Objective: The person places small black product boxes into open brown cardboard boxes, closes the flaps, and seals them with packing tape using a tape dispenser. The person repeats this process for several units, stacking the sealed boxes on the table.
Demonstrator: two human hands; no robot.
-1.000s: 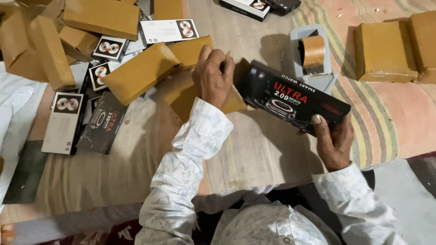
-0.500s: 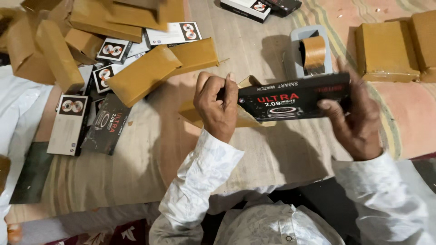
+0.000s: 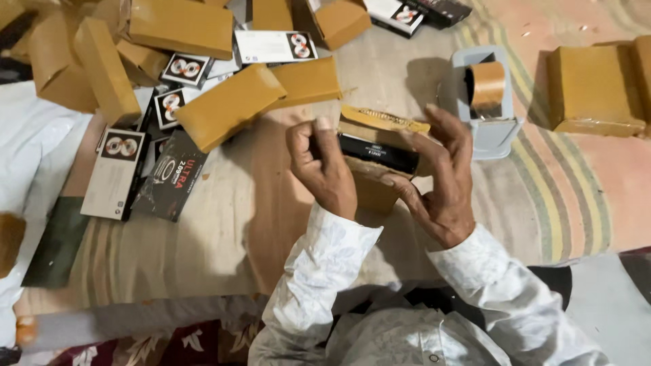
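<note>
My left hand [image 3: 324, 166] and my right hand [image 3: 434, 179] both grip a long black box [image 3: 378, 153] seen end-on, its narrow edge up, in the middle of the view. A brown paper envelope [image 3: 383, 120] surrounds the box, its open mouth showing above and below it. The left hand pinches the box's left end with curled fingers. The right hand's fingers spread over the envelope's right side and underside. White sleeves cover both forearms.
A grey tape dispenser [image 3: 489, 129] with brown tape stands just right of the hands. Brown wrapped packets [image 3: 227, 105] and black and white boxes [image 3: 168, 176] lie piled at upper left. Another brown packet [image 3: 592, 91] lies at the right on a striped mat.
The black box was held flat with its printed face up; it has turned edge-on. Both hands have come together, and the brown envelope is around the box.
</note>
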